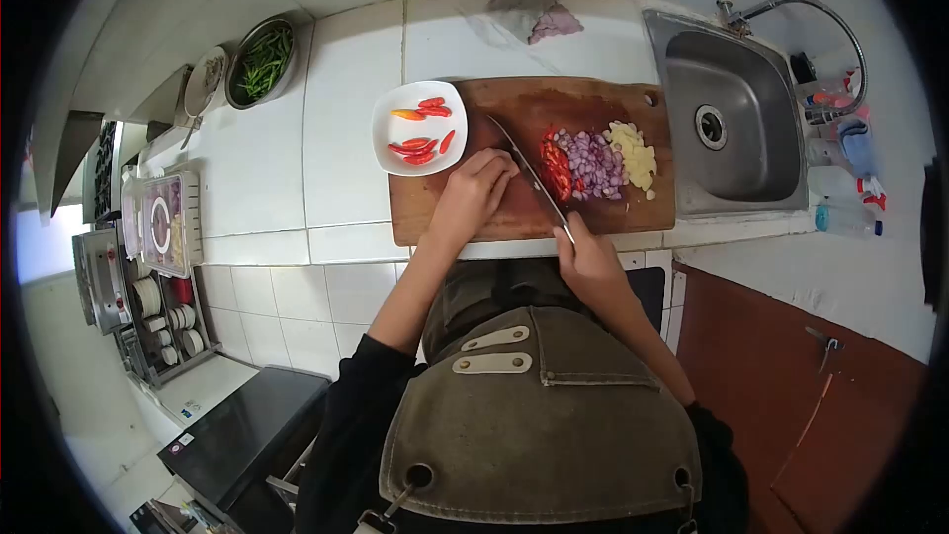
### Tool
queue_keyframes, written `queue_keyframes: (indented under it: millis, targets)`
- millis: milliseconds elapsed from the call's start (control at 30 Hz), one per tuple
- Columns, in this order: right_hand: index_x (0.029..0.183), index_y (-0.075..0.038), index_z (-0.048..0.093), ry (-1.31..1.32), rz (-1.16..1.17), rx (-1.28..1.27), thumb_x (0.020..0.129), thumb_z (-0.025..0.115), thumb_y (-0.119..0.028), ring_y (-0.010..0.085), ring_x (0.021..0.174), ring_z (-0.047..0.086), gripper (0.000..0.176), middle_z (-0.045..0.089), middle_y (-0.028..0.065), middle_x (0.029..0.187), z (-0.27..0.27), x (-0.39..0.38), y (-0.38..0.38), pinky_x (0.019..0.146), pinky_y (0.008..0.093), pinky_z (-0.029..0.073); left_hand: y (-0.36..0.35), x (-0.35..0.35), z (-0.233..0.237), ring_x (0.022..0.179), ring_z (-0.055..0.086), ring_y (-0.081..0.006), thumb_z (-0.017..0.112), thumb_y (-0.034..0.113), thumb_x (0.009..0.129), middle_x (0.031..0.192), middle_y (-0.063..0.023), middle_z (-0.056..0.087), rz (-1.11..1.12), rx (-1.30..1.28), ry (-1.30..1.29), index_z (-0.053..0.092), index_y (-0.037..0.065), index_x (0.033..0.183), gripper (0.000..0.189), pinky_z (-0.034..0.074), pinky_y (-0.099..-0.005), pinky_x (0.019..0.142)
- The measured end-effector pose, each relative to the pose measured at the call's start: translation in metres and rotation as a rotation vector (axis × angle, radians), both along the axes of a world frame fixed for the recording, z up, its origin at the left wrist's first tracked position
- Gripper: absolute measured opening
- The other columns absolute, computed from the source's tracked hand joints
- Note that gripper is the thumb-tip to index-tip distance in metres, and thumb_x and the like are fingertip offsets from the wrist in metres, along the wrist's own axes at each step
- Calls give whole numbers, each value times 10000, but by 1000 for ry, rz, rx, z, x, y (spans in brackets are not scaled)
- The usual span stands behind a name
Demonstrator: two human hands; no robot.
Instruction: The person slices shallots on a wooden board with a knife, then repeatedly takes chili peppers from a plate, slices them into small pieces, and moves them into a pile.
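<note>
On a wooden cutting board point(425, 210), my left hand point(482, 183) rests with its fingers curled in beside a knife point(529, 168). Whatever those fingers may hold is hidden. My right hand point(590, 257) is closed around the knife's handle at the front edge of the board, and the blade slants away to the upper left. Right of the blade lie chopped red chilies point(556, 166), then diced purple shallots point(595, 166), then chopped pale garlic point(635, 153). A white square dish point(385, 129) with several whole red chilies point(420, 152) overlaps the board's left corner.
Right of the board is a metal sink point(732, 178) with a curved faucet point(835, 8). Bottles point(850, 220) stand beyond it. A metal bowl point(233, 89) of green chilies sits at the back left. Behind the board lies a plastic bag point(522, 5). A clear container point(173, 222) is far left.
</note>
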State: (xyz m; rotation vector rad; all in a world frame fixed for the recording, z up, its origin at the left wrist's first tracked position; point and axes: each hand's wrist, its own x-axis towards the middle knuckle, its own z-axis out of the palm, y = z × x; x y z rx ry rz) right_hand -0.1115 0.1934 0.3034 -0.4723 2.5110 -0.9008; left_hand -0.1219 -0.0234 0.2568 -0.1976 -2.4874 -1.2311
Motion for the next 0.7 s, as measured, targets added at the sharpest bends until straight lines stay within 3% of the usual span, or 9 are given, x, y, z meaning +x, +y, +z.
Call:
queue_keyframes:
  millis: [200, 300, 400, 500, 567, 700]
  targets:
    - [1133, 20, 531, -8, -46, 4, 1007, 508, -248, 492, 677, 614, 297, 605, 272, 662, -9, 6, -2, 625, 578, 457, 1, 0, 1, 880, 666, -318, 690, -24, 836, 981, -128, 667, 9, -6, -8, 661, -18, 929, 98, 541, -384, 767]
    - [1150, 32, 536, 118, -23, -103, 996, 540, -234, 482, 670, 612, 307, 600, 259, 658, -18, 17, 18, 619, 566, 457, 1, -1, 3, 880, 676, -298, 689, -29, 838, 978, -129, 670, 17, 1, -17, 657, -15, 938, 106, 545, -365, 776]
    - [1148, 29, 539, 268, -59, -154, 989, 556, -217, 471, 642, 600, 293, 595, 235, 648, -20, 22, 28, 599, 558, 449, 4, -1, 4, 874, 685, -262, 686, -35, 843, 968, -122, 676, 37, 174, -172, 651, -12, 949, 115, 543, -335, 783]
    - [1113, 23, 543, 269, -71, -152, 994, 547, -215, 461, 623, 590, 266, 591, 217, 643, -12, 21, 24, 586, 550, 443, 8, 0, 7, 864, 677, -275, 633, -73, 858, 980, -138, 656, 51, 242, -101, 622, -5, 984, 143, 541, -329, 765]
    - [1059, -2, 544, 157, -19, -113, 995, 544, -209, 456, 617, 589, 216, 587, 221, 638, -2, 23, 20, 577, 545, 442, 10, 3, 14, 860, 670, -273, 635, -81, 851, 1015, -138, 647, 136, 172, 71, 625, -4, 979, 151, 542, -328, 764]
    - [1013, -27, 533, 134, -25, -160, 992, 549, -217, 457, 621, 594, 191, 587, 223, 633, -16, 27, 18, 564, 554, 440, 6, 10, 13, 854, 663, -248, 651, -83, 843, 1033, -133, 639, 256, 97, 180, 629, -5, 975, 155, 546, -329, 752]
